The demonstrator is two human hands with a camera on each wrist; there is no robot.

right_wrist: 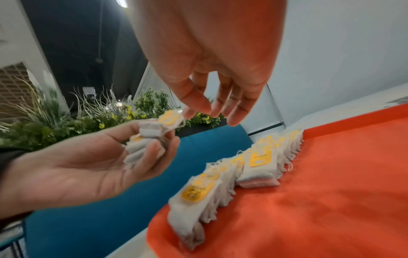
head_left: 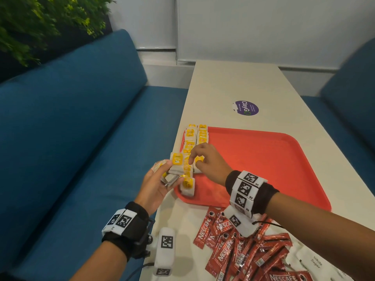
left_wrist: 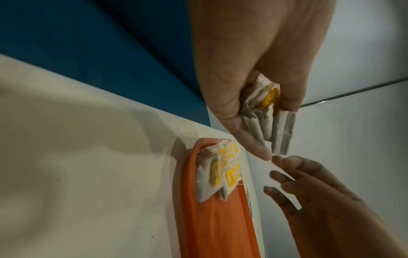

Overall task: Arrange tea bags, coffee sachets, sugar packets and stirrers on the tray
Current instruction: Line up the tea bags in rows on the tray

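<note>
Left hand (head_left: 157,184) grips a small stack of tea bags (head_left: 176,165) beside the tray (head_left: 263,159) edge. Right hand (head_left: 207,162) hovers over it, fingers relaxed, holding nothing. Tea bags (head_left: 193,138) lined along the tray's left side; tags yellow, one reads "TEA". Sachets (head_left: 229,254) read "NESCAFE CLASSIC", partly cut off. Packet (head_left: 316,260) reads "White Sugar". Table sticker (head_left: 246,107): "ClayGo"; small print illegible.

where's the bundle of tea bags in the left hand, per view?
Head: bundle of tea bags left of centre, in the left hand, beside the tray's near-left corner.
Left wrist: upper right, under the palm.
Right wrist: left of centre, in the fingers.
Shared landmark: red tray with its rows of tea bags.
</note>
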